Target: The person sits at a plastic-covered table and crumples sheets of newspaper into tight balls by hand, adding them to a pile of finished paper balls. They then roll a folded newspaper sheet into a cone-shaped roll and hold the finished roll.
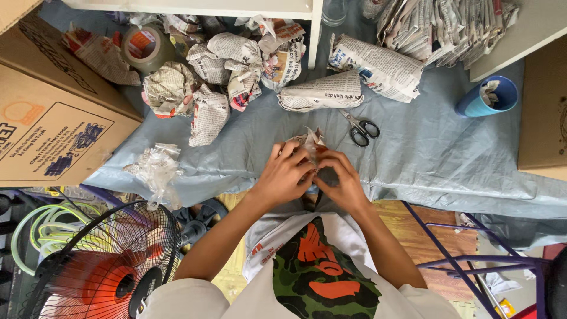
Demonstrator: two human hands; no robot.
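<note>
A wrinkled pale blue plastic sheet [437,153] covers the floor. On it lie black-handled scissors [360,128], several crumpled newspaper-wrapped bundles [207,71], a long rolled newspaper parcel [322,93], a brown tape roll [144,46], a blue plastic cup [487,97] on its side and crumpled clear plastic wrap [156,168].

At your twelve o'clock a white shelf [236,7] stands; a grey-blue sheet [437,147] covers the floor; a fan [100,266] at eight o'clock.

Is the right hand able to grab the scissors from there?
Probably yes. The scissors lie just beyond the right hand on the grey sheet, nothing between them, though both hands are busy holding a paper-wrapped bundle.
</note>
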